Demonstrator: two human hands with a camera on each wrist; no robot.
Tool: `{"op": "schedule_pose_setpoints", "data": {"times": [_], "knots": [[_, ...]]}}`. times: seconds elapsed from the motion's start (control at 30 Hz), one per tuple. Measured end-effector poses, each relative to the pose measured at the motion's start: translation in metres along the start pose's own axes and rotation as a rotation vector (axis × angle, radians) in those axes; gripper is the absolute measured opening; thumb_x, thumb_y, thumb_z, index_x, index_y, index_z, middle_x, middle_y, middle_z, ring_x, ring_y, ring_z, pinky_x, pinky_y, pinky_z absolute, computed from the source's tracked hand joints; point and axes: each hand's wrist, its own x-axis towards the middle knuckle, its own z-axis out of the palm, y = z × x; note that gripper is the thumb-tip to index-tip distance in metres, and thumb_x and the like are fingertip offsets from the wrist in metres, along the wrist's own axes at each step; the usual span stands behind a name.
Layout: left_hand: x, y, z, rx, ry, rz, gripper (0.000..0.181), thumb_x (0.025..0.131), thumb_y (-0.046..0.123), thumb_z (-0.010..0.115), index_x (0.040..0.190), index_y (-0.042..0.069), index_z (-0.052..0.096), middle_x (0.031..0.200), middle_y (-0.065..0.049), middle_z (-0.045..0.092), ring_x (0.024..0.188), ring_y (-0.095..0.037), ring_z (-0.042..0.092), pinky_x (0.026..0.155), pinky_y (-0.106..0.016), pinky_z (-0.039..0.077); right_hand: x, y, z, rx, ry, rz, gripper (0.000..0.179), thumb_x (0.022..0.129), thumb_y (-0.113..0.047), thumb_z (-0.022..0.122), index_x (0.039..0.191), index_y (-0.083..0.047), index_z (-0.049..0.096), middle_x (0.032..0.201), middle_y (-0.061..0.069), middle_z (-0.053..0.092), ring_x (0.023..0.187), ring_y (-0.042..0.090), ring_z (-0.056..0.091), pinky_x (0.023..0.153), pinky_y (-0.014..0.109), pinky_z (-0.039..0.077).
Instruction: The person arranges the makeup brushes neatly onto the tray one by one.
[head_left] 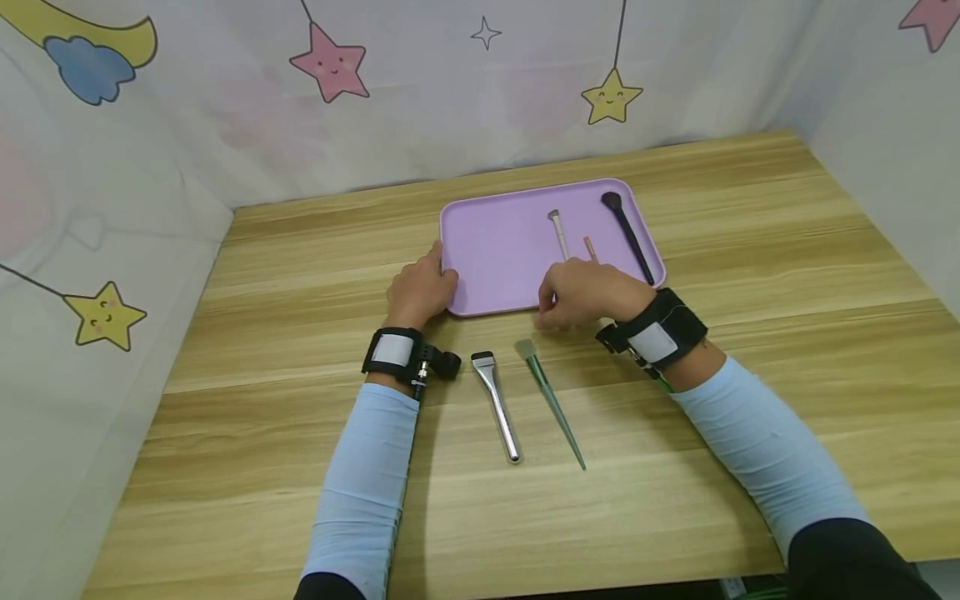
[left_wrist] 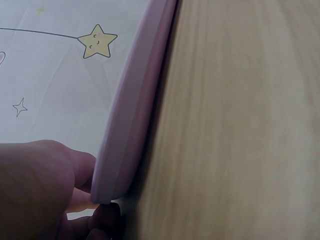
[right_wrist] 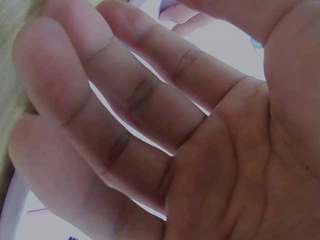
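While your left hand [head_left: 420,292] is pinching the purple tray [head_left: 495,250] at its near-left corner, your right hand [head_left: 588,296] is reaching over the near edge, fingers spreading apart in a loose bend, nothing showing against the palm. In the tray, a pale brush [head_left: 558,229] and an orange handle [head_left: 589,246] are running partly out of sight behind that hand; a black brush [head_left: 628,233] is lying along the right side. Nearer you on the counter [head_left: 300,400], a silver brush [head_left: 498,408] and a green brush [head_left: 551,398] are lying apart, heads facing the tray. Judgement: you are doing best if the left is bracing lightly, not tipping the rim, and the right is moving slowly, so your knuckles aren't dragging the slimmer pieces.
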Motion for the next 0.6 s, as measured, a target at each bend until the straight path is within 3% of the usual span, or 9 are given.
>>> {"op": "schedule_pose_setpoints", "data": {"times": [0.47, 0.6], "knots": [[-0.0015, 0.0006, -0.0007, 0.002, -0.002, -0.009, 0.067, 0.098, 0.031, 0.043, 0.161, 0.015, 0.027, 0.153, -0.014, 0.046, 0.119, -0.038, 0.057, 0.09, -0.053, 0.046, -0.0036, -0.0032, 0.001, 0.012, -0.044, 0.012, 0.021, 0.09, -0.03, 0.076, 0.089, -0.009, 0.077, 0.074, -0.001, 0.07, 0.067, 0.016, 0.064, 0.065, 0.036, 0.051], [-0.0006, 0.0, 0.0, 0.002, -0.002, -0.007, 0.067, 0.098, 0.032, 0.042, 0.161, 0.015, 0.027, 0.153, -0.014, 0.046, 0.12, -0.039, 0.056, 0.09, -0.054, 0.046, -0.0056, -0.0056, 0.0016, 0.004, -0.064, 0.007, 0.022, 0.089, -0.03, 0.077, 0.09, -0.008, 0.077, 0.074, 0.0, 0.069, 0.068, 0.016, 0.064, 0.071, 0.038, 0.052]]}}
